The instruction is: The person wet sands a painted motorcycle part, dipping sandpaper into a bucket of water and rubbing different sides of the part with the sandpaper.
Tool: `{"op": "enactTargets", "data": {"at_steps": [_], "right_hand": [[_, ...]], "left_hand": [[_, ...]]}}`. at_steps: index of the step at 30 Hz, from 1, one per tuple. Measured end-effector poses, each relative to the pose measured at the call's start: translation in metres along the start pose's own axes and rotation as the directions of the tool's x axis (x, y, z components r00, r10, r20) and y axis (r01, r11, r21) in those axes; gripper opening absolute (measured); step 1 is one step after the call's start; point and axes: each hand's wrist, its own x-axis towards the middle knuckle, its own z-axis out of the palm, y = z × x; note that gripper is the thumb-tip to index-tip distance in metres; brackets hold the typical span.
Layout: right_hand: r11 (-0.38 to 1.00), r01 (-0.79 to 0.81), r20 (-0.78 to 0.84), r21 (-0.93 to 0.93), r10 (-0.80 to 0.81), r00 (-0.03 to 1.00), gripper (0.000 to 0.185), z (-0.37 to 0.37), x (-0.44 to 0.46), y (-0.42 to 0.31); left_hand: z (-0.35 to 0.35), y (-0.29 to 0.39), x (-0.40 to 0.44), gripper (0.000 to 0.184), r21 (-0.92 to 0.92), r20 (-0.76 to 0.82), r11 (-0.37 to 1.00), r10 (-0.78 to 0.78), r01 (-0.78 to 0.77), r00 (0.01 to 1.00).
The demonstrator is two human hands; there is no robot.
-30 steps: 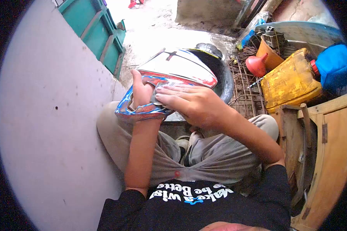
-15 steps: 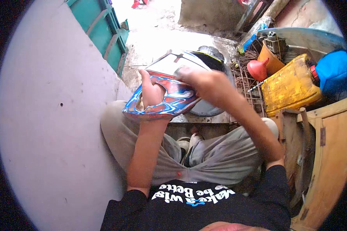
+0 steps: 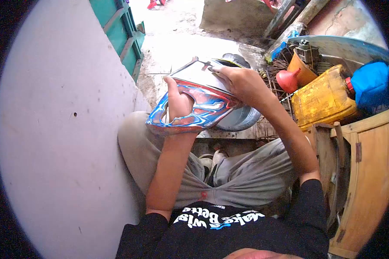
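Note:
A painted shell, blue, red and white with a white upper face, is held tilted above my lap. My left hand reaches through its opening, thumb raised, and grips it; some fingers are hidden by the shell. My right hand is at the upper right of the white face, fingers bent together over a small dark grey piece that is mostly covered. Behind the shell stands a round basin, partly hidden by it.
A white wall rises on the left, beside a green metal door. At the right are a red funnel, a yellow jerrycan, a blue container, metal rods and a wooden cabinet.
My right hand has moved from the shell's coloured front up and right to its white face, with the grey piece. My left hand and the shell have shifted slightly right, uncovering the coloured front.

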Motion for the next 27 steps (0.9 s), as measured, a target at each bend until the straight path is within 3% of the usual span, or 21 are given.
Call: {"op": "enactTargets", "data": {"at_steps": [1, 2, 3, 4, 5, 6, 7, 8, 9, 11, 13, 14, 16, 17, 19, 21, 22, 23, 25, 26, 27], "right_hand": [[0.989, 0.133, -0.128, 0.072, -0.123, 0.984, 0.033, 0.009, -0.007, -0.003], [0.953, 0.28, -0.26, 0.115, -0.243, 0.934, 0.031, 0.025, -0.016, -0.009], [0.894, 0.423, -0.381, 0.15, -0.343, 0.859, 0.03, 0.037, -0.029, -0.019], [0.856, 0.473, -0.398, 0.21, -0.367, 0.841, 0.029, 0.026, -0.041, -0.041], [0.906, 0.361, -0.308, 0.223, -0.286, 0.907, 0.03, 0.022, -0.041, -0.037], [0.945, 0.235, -0.212, 0.228, -0.188, 0.959, 0.031, 0.017, -0.043, -0.026], [0.97, 0.105, -0.117, 0.217, -0.081, 0.99, 0.033, 0.011, -0.046, -0.014], [0.97, -0.077, -0.198, 0.229, 0.124, 0.972, 0.038, 0.031, -0.049, 0.008], [0.979, 0.028, -0.279, 0.202, 0.03, 0.96, 0.038, 0.033, -0.056, 0.002], [0.962, 0.247, -0.427, 0.113, -0.178, 0.887, 0.038, 0.042, -0.069, -0.025], [0.946, 0.294, -0.412, 0.136, -0.216, 0.885, 0.036, 0.033, -0.084, -0.059], [0.956, 0.257, -0.423, 0.14, -0.177, 0.889, 0.036, 0.034, -0.082, -0.051], [0.983, 0.105, -0.434, 0.151, -0.03, 0.901, 0.036, 0.046, -0.077, -0.011], [0.943, -0.143, -0.379, 0.302, 0.256, 0.889, 0.036, 0.049, -0.077, -0.008], [0.985, -0.007, -0.458, 0.17, 0.085, 0.885, 0.035, 0.054, -0.087, -0.015], [0.977, 0.168, -0.486, 0.13, -0.085, 0.87, 0.034, 0.06, -0.098, -0.046], [0.975, 0.16, -0.448, 0.154, -0.075, 0.891, 0.034, 0.05, -0.102, -0.053], [0.979, 0.017, -0.406, 0.205, 0.069, 0.911, 0.034, 0.05, -0.102, -0.041], [0.922, -0.267, -0.31, 0.281, 0.35, 0.884, 0.036, 0.046, -0.094, -0.001], [0.839, -0.472, -0.144, 0.272, 0.52, 0.842, 0.036, 0.038, -0.09, 0.002], [0.928, -0.291, -0.291, 0.233, 0.352, 0.89, 0.036, 0.04, -0.091, 0.001]], "left_hand": [[-0.016, -0.001, 0.01, 0.091, -0.189, 0.276, 0.976, -0.052, 0.107, 0.96], [-0.045, -0.004, 0.032, 0.091, -0.339, 0.54, 0.907, -0.031, 0.251, 0.841], [-0.028, 0.0, 0.021, 0.091, -0.22, 0.29, 0.972, -0.012, 0.079, 0.957], [-0.01, 0.003, 0.01, 0.092, -0.021, 0.017, 1.0, 0.009, -0.008, 1.0], [-0.025, 0.002, 0.02, 0.092, -0.187, 0.327, 0.977, -0.04, 0.106, 0.944], [-0.053, -0.003, 0.035, 0.092, -0.304, 0.603, 0.914, -0.034, 0.269, 0.797], [-0.037, -0.001, 0.023, 0.086, -0.222, 0.426, 0.969, -0.003, 0.108, 0.905], [-0.021, 0.001, 0.011, 0.08, -0.062, 0.22, 0.998, 0.028, -0.015, 0.975], [-0.005, 0.003, -0.002, 0.074, 0.122, 0.014, 0.991, 0.057, -0.059, 0.998], [0.005, 0.007, -0.005, 0.044, -0.09, -0.03, 0.995, 0.027, -0.03, 0.999], [0.012, 0.006, -0.009, 0.042, 0.044, -0.086, 0.989, 0.143, -0.139, 0.986], [0.011, 0.006, -0.008, 0.042, 0.003, -0.084, 0.992, 0.125, -0.125, 0.989], [-0.007, 0.001, 0.002, 0.062, 0.152, -0.033, 0.978, 0.151, -0.145, 0.988], [-0.017, -0.001, 0.007, 0.073, 0.225, -0.008, 0.961, 0.164, -0.158, 0.986], [0.008, 0.002, -0.009, 0.047, 0.095, -0.086, 0.988, 0.13, -0.121, 0.988], [-0.004, 0.004, -0.004, 0.049, 0.08, -0.018, 0.992, 0.102, -0.1, 0.995], [-0.006, 0.005, -0.002, 0.047, 0.029, 0.005, 0.996, 0.08, -0.08, 0.997], [-0.011, 0.005, -0.002, 0.045, -0.019, 0.025, 0.998, 0.054, -0.054, 0.998], [-0.03, -0.001, 0.008, 0.068, 0.228, 0.04, 0.963, 0.14, -0.145, 0.989], [-0.024, 0.0, 0.007, 0.072, 0.228, 0.016, 0.963, 0.142, -0.142, 0.99], [-0.017, 0.0, 0.004, 0.075, 0.227, -0.007, 0.964, 0.143, -0.138, 0.99]]}}
